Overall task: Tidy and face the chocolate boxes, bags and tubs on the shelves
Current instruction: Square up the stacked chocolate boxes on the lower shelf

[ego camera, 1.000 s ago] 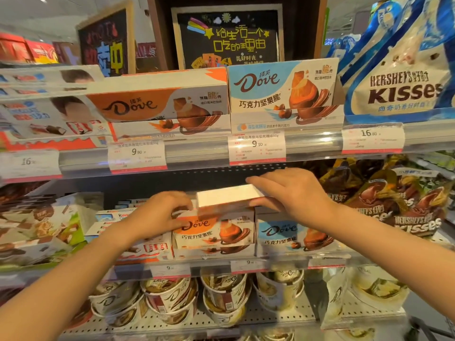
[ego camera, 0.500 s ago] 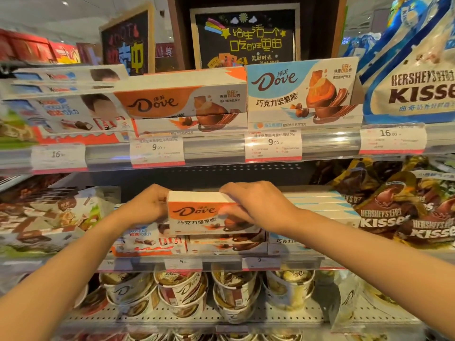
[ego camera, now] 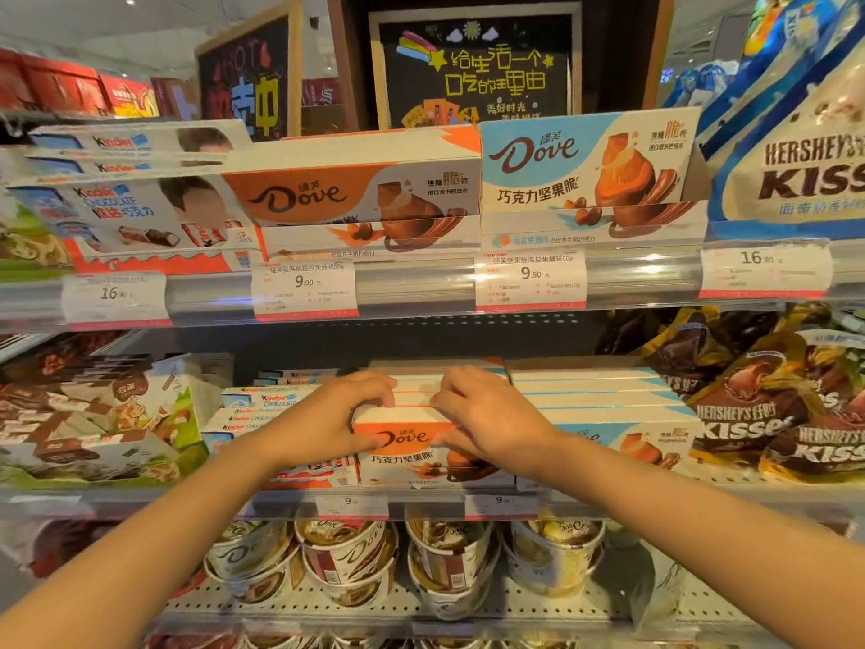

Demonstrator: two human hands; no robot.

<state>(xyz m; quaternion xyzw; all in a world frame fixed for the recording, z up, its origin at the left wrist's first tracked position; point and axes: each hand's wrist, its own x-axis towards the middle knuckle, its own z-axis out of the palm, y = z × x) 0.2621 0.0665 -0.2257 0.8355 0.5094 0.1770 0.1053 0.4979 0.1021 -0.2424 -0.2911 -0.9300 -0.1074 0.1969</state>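
An orange Dove box stands at the front of the middle shelf, face out, with more orange boxes lined up behind it. My left hand grips its left end, fingers over the top. My right hand grips its right end, covering part of the front. To the right runs a row of blue Dove boxes. To the left lie Kinder chocolate boxes.
Hershey's Kisses bags fill the right of the middle shelf, wafer boxes the left. Dove tubs sit on the lower wire shelf. The upper shelf holds Kinder, orange and blue Dove boxes and a large Kisses bag.
The orange Dove box, first tilted with its white side up, has turned face forward and come down to the shelf front in both hands. The view shifted so the shelves sit further right.
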